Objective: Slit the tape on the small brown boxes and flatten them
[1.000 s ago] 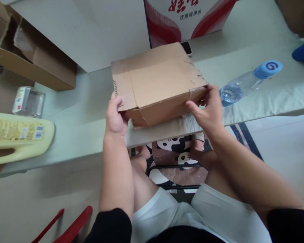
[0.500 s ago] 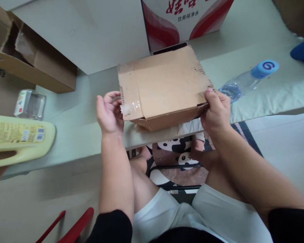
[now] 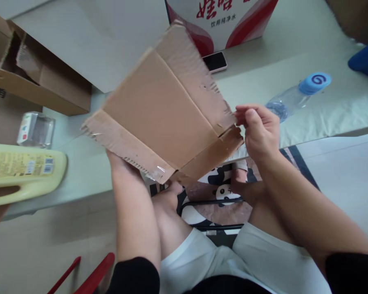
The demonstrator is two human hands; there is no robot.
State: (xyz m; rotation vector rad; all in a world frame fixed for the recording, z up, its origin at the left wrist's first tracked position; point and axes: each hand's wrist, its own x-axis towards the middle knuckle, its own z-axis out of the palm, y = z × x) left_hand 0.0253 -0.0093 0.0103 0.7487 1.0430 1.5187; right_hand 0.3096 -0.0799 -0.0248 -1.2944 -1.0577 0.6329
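Where the worktop (image 3: 87,169) extends well left of the left hand (image 3: 119,162), one yellow jug (image 3: 57,175); beyond it, one clear plastic container (image 3: 38,131); farther off, one open brown box (image 3: 66,94). Left hand: partly under the cardboard (image 3: 156,110), fingers hidden; whether they grip or merely support cannot be told. Cardboard: one creased piece with worn flaps, tilted, above the left fingers and reaching to the right ones, near corner over the worktop's front edge. Beyond the right fingers: one phone (image 3: 217,62), one red-and-white carton (image 3: 243,26). Right hand (image 3: 261,131): fingers curled, gap narrow, tips at the cardboard's ragged right edge; a firm hold cannot be confirmed. Just right of these fingers, one blue-capped bottle (image 3: 290,104); well to their right, one blue object (image 3: 366,61), cut off.

Hazards, as judged: a slip of the unseen left fingers could drop the overhanging corner floorward; a tug by the right fingers could rip the ragged edge; a rightward swing of that hand could topple the bottle.
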